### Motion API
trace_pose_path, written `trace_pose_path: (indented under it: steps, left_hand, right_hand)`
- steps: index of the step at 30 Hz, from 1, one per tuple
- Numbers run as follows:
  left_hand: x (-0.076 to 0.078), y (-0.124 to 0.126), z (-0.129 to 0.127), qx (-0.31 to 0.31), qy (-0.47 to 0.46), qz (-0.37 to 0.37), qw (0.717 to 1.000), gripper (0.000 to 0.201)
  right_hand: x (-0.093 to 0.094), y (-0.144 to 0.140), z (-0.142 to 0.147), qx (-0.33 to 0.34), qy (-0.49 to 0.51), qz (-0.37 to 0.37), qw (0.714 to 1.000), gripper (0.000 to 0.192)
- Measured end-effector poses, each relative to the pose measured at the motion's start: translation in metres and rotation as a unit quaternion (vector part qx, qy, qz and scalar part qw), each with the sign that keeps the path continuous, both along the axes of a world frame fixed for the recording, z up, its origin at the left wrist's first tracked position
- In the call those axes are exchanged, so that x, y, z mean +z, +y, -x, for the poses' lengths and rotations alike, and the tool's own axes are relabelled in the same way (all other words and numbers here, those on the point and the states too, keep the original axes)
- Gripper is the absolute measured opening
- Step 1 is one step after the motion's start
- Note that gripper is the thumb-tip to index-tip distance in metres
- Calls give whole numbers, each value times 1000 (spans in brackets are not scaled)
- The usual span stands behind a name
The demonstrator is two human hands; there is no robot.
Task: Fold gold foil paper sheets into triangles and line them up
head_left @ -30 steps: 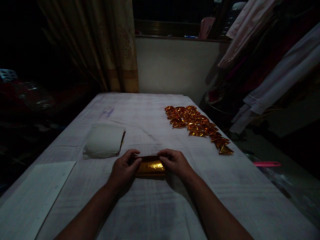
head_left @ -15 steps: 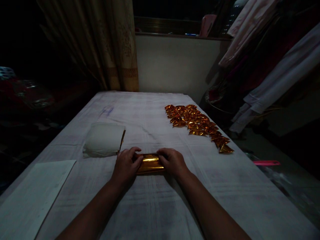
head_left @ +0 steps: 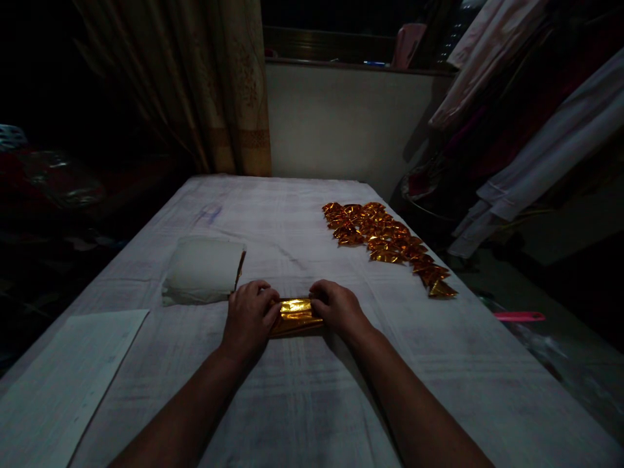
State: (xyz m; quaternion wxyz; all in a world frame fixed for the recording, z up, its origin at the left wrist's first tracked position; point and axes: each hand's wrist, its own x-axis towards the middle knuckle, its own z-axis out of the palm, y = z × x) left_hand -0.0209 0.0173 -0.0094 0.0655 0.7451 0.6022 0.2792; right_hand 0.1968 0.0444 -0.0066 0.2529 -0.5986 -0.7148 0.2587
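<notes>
Head view: foil (head_left: 296,315), inside table's (head_left: 302,396) right edge; your left hand (head_left: 249,316), right hand (head_left: 340,309) pinching ends. Likely light, slick; hold there.

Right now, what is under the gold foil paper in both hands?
The plaid cloth shows around the gold foil paper; what lies directly beneath is covered and cannot be seen.

and here it is, the gold foil piece (head_left: 296,316), a shiny, curled-over strip lying crosswise on the cloth-covered table (head_left: 302,403), longer from side to side than front to back! a bright glint runs along its rounded upper part, the front dropping to a darker amber, lower edge climbing slightly toward the right. its ends are partly hidden, pinched by the left hand (head_left: 249,317) and right hand (head_left: 338,309).
</notes>
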Motion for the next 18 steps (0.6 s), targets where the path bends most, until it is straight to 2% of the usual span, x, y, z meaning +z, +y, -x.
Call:
trace_pose_path:
  steps: [2, 4, 7, 10, 12, 16, 17, 18]
  left_hand:
    - [0, 0, 0, -7, 5, -2, 1000, 9]
    - [0, 0, 0, -14, 4, -4, 1000, 10]
    - [-1, -1, 1, -24, 0, -9, 1000, 10]
    - [-2, -1, 1, -28, 3, -9, 1000, 11]
    - [-2, -1, 1, -29, 2, -8, 1000, 11]
    - [-2, 0, 1, -36, 1, -17, 999, 12]
    - [-2, 0, 1, -36, 2, -17, 999, 12]
    - [-3, 0, 1, -35, 5, -18, 999, 12]
  right_hand:
    - [3, 0, -2, 1, 13, -5, 1000, 20]
    - [8, -2, -1, 17, 22, -59, 998, 19]
    - [17, -7, 6, 122, -1, -165, 979, 20]
    - [23, -8, 10, 211, -54, -174, 960, 21]
    - [26, -6, 7, 204, -55, -149, 966, 25]
    - [34, -8, 0, 131, -27, -139, 981, 31]
    - [36, -11, 2, 134, -44, -150, 979, 28]
    - [38, -14, 6, 164, -72, -163, 970, 24]
